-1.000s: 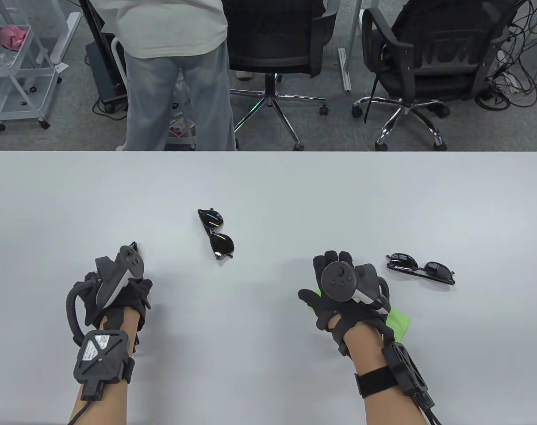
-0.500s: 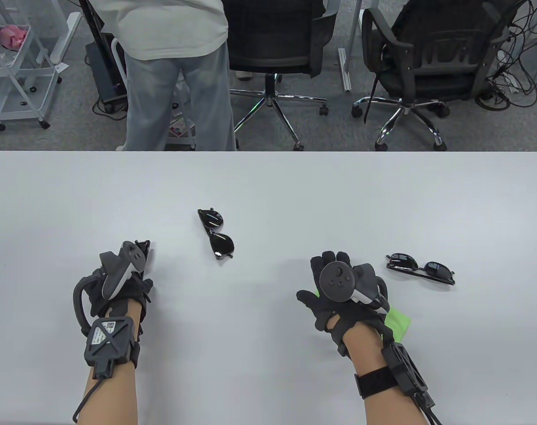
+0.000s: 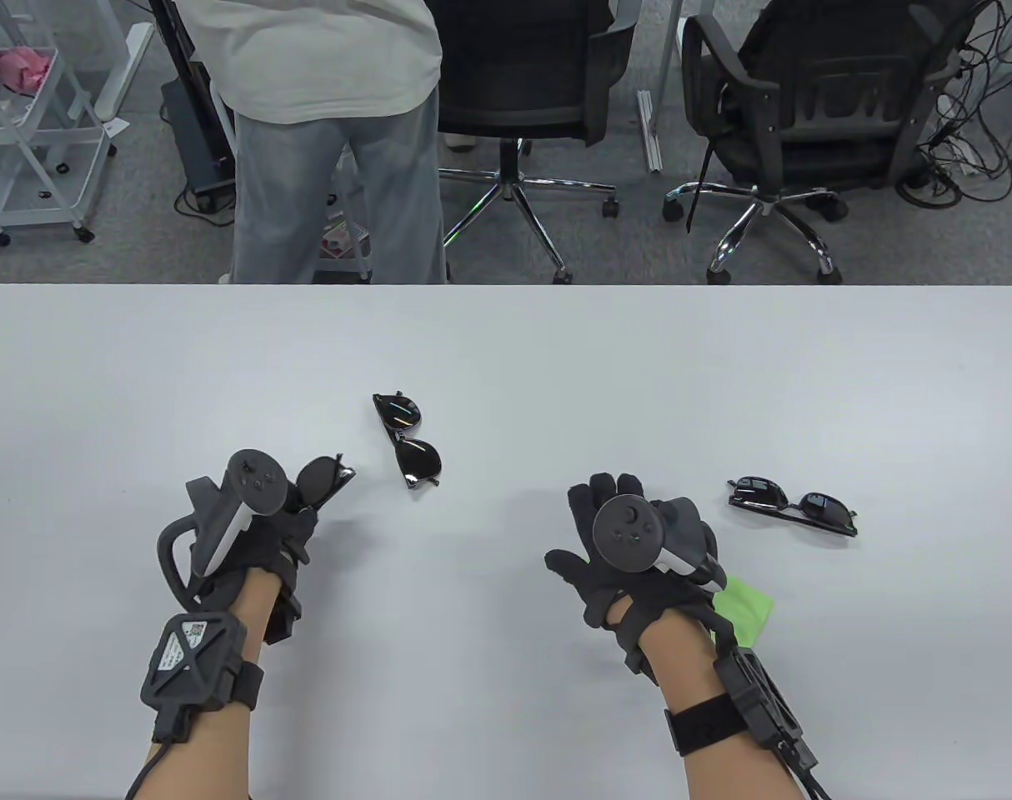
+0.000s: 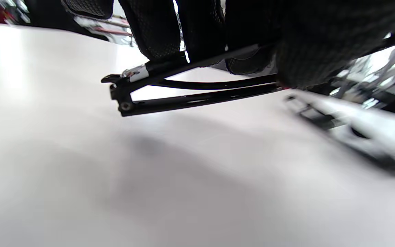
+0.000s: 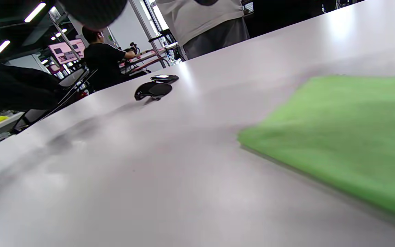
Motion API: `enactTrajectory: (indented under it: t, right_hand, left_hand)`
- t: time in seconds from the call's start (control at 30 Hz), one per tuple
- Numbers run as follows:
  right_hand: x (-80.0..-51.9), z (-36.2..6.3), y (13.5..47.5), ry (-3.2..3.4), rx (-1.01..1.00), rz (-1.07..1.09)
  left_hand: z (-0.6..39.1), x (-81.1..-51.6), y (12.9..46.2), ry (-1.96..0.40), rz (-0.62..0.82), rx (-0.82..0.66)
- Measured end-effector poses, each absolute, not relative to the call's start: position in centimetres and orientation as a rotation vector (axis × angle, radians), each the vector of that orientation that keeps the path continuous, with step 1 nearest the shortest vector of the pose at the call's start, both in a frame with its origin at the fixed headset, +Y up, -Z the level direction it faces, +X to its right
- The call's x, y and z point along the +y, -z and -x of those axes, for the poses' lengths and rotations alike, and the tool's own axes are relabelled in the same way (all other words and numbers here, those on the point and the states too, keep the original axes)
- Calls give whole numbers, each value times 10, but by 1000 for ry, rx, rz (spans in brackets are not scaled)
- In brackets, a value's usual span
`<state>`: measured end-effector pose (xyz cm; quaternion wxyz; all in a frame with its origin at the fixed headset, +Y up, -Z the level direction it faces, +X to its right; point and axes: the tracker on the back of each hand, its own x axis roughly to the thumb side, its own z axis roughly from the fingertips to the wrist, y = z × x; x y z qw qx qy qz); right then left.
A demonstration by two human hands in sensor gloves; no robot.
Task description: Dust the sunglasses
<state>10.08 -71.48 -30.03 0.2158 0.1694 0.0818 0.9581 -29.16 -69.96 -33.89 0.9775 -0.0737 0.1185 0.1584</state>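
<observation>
My left hand (image 3: 296,518) grips a pair of black sunglasses (image 3: 323,482) and holds it just above the white table (image 3: 506,350). In the left wrist view, gloved fingers (image 4: 159,31) curl over the folded frame (image 4: 197,97). My right hand (image 3: 585,521) hovers with its fingers spread and holds nothing. A green cloth (image 3: 743,608) lies flat on the table beside that wrist, also seen in the right wrist view (image 5: 338,137). A second pair of sunglasses (image 3: 408,440) lies mid-table, and a third pair (image 3: 794,505) lies to the right of my right hand.
A person (image 3: 331,125) stands beyond the table's far edge at the left. Two office chairs (image 3: 814,100) stand behind the table. A white cart (image 3: 31,125) is at the far left.
My left hand has moved right and turned the sunglasses, so a lens now shows past the tracker. My right hand has drifted slightly left, uncovering more of the green cloth.
</observation>
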Motion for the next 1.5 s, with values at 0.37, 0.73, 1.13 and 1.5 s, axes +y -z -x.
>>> enactTrajectory:
  t: [0.37,0.73,1.13,1.5]
  right_hand:
    - [-703,-88,297,-2094,136,-388]
    - [-701,-105,301,-1986,46,-287]
    - [-694,-105,297,-1976,-7,-348]
    - [-695,-112,298,-1865,-17,-381]
  left_hand:
    - [169,-682,306,-761,301,-165]
    - [125,-699,299,-712,348,-197]
    - [122,-704,296,-728,419,-337]
    - [131,-695,296,-806,402,-378]
